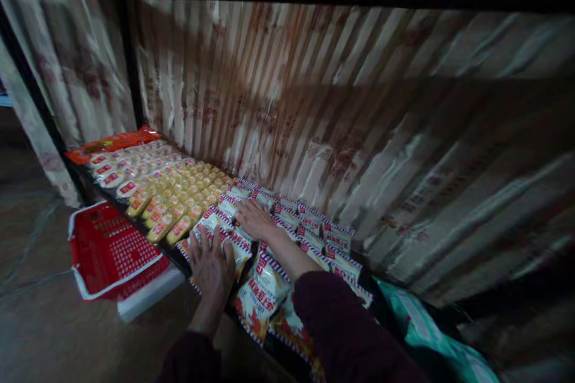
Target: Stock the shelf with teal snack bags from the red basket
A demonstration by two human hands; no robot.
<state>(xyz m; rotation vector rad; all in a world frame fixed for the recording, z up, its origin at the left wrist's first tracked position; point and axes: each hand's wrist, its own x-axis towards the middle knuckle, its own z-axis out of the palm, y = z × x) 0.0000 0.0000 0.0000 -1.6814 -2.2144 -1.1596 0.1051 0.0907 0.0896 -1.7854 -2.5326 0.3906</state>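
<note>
White snack bags (260,292) with red lettering and striped edges lie in rows on a dark shelf. My left hand (212,266) rests with fingers spread on the bags at the front left of these rows. Farther back, my right hand (256,219) lies palm down on other bags, its fingers extended. Neither hand grips anything. Just left of the bags stand rows of small yellow packs (179,197), then white packs (128,170).
An orange package (112,142) lies at the shelf's far left end. Below stands a red basket (96,251) beside a white box (150,292). Green packages (420,320) are at the right. Corrugated sheeting (269,102) backs the shelf; a dark beam crosses above.
</note>
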